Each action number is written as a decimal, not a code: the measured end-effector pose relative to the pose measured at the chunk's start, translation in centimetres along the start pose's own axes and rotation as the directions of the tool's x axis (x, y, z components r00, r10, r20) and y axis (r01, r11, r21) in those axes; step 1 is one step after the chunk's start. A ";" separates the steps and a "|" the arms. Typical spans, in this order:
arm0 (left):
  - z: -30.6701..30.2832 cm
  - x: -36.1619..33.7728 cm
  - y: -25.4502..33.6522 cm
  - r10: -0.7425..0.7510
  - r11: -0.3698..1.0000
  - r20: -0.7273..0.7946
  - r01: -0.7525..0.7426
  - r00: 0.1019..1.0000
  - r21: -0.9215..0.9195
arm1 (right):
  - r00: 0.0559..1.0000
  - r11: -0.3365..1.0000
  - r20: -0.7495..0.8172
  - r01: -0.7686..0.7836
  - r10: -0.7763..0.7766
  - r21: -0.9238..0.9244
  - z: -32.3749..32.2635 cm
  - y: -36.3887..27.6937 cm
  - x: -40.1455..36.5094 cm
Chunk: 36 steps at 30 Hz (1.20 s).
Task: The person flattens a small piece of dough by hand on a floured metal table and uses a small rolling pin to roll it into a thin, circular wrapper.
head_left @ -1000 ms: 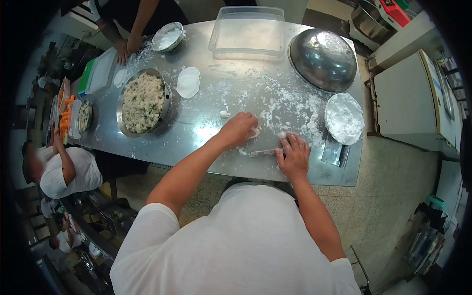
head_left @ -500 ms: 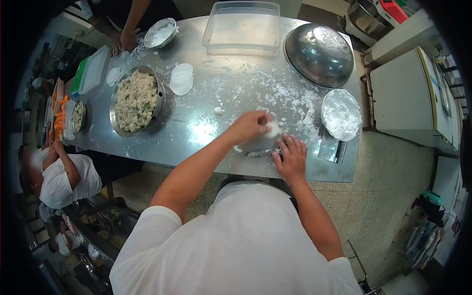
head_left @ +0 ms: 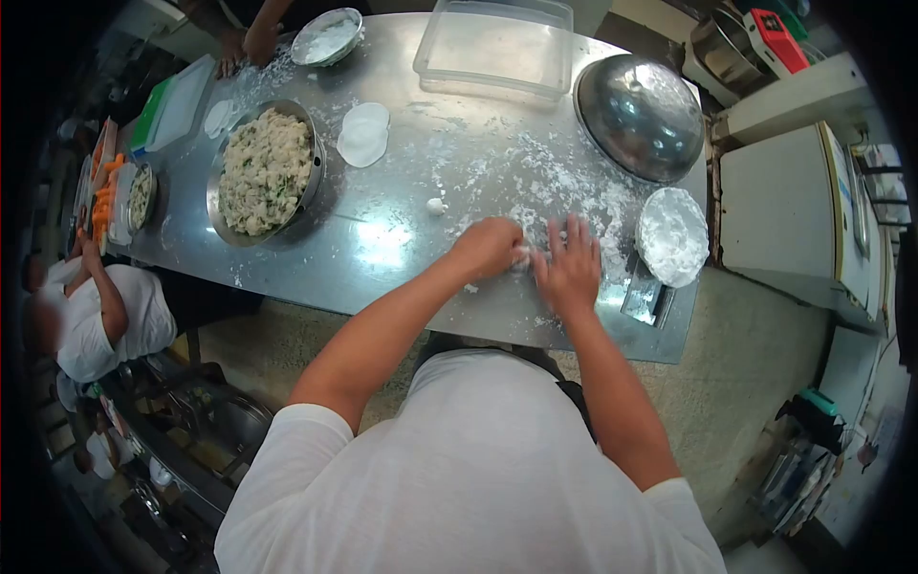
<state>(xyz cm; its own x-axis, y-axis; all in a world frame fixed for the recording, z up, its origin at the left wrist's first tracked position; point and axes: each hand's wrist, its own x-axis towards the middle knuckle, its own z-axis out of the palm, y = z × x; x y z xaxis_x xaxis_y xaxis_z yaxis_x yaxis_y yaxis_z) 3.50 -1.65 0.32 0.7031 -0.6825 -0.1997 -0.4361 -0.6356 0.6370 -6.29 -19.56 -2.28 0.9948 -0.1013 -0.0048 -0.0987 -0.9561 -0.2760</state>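
My left hand is closed over the floured steel table, its fingertips pinching a small white piece of dough that is mostly hidden. Beside it, my right hand lies palm down with fingers stretched and spread, slightly blurred. Whatever is under that palm is out of sight; no rolling pin shows now. A small dough ball sits beyond my left hand. Farther left lie thin round dough wrappers, overlapping each other.
A bowl of flour and a flat metal blade are at right, near an upturned metal bowl. A clear plastic tub stands behind. Left is a bowl of filling; another person's hands work at the far corner.
My right hand has moved forward and its fingers have straightened. My left hand has lowered the dough disc toward the table. The short rolling pin seen earlier is now hidden. The view has shifted slightly.
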 end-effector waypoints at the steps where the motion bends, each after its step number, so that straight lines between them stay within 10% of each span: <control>1: 0.5 -0.6 -0.2 -0.008 1.000 -0.008 0.007 1.000 -0.006 | 0.998 0.999 0.057 0.039 -0.038 -0.008 0.4 0.4 -2.6; 7: 0.0 -2.3 0.9 -0.222 0.965 0.025 0.223 0.975 -0.134 | 0.996 0.992 0.036 -0.081 0.085 -0.097 -0.8 -1.3 -0.4; 10: -0.4 -0.6 -0.1 -0.154 0.972 -0.211 0.110 0.965 -0.207 | 0.990 0.993 -0.105 -0.098 0.091 -0.068 -0.1 -1.1 5.6; 17: 0.5 -1.9 -0.6 -0.031 0.999 -0.113 0.033 0.993 0.016 | 0.994 0.995 -0.059 0.095 -0.094 0.003 1.1 0.2 -4.2; 21: 0.9 -3.3 0.5 -0.175 0.950 -0.013 0.166 0.984 -0.264 | 0.998 0.998 -0.045 0.033 -0.035 -0.046 0.4 -0.3 -3.3; 28: -0.3 -0.1 0.1 -0.077 0.987 -0.274 0.034 0.959 -0.158 | 0.979 0.998 -0.201 -0.047 0.039 -0.035 0.0 -1.3 5.5; 31: 0.3 -1.6 0.3 -0.040 0.999 -0.147 0.044 0.988 0.028 | 0.997 0.999 -0.057 0.043 -0.045 -0.031 1.1 0.0 -3.0; 36: 0.3 -3.4 1.6 -0.251 0.940 -0.003 0.243 0.968 -0.239 | 0.999 0.999 0.033 0.008 -0.006 -0.039 0.1 -0.4 -1.4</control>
<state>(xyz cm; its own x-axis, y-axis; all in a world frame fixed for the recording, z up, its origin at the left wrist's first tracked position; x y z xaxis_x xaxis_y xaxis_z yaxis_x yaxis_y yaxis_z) 0.29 -0.44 1.81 0.7915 -0.5004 -0.3509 -0.1053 -0.6772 0.7282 -7.68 -18.97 -2.23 0.9957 -0.0861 -0.0343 -0.0919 -0.9668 -0.2386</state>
